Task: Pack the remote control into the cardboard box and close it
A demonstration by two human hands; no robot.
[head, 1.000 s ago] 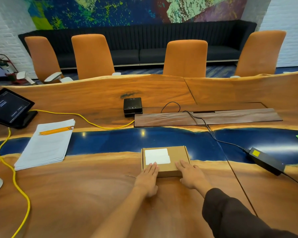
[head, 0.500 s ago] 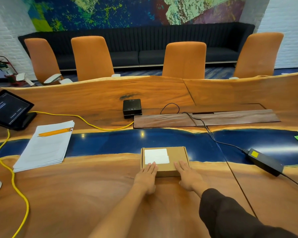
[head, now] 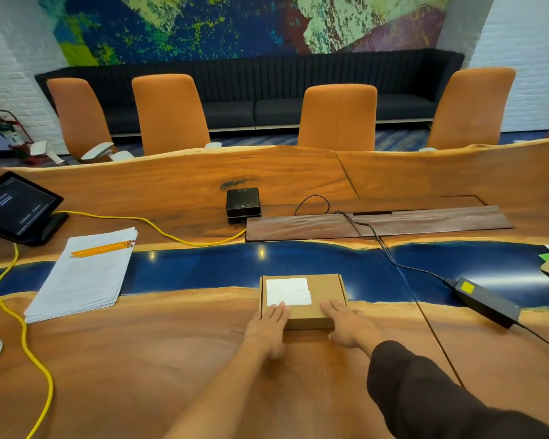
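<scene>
A flat brown cardboard box [head: 322, 291] with a white label on its lid lies closed on the wooden table, at the edge of the blue resin strip. My left hand [head: 268, 327] rests flat with its fingertips on the box's near left corner. At the near right corner my right hand [head: 346, 324] lies flat too, fingers spread on the lid's edge. Neither hand grips anything. No remote control is visible.
A paper stack [head: 83, 274] with pencils lies to the left, beside a tablet [head: 16, 207] and a yellow cable [head: 23, 337]. A black device [head: 243, 204] and dark wooden strip [head: 377, 223] sit behind the box. A black power brick [head: 485, 301] with cable lies right.
The hands and box have hardly moved; both hands stay flat on the box's near edge. The view has shifted slightly.
</scene>
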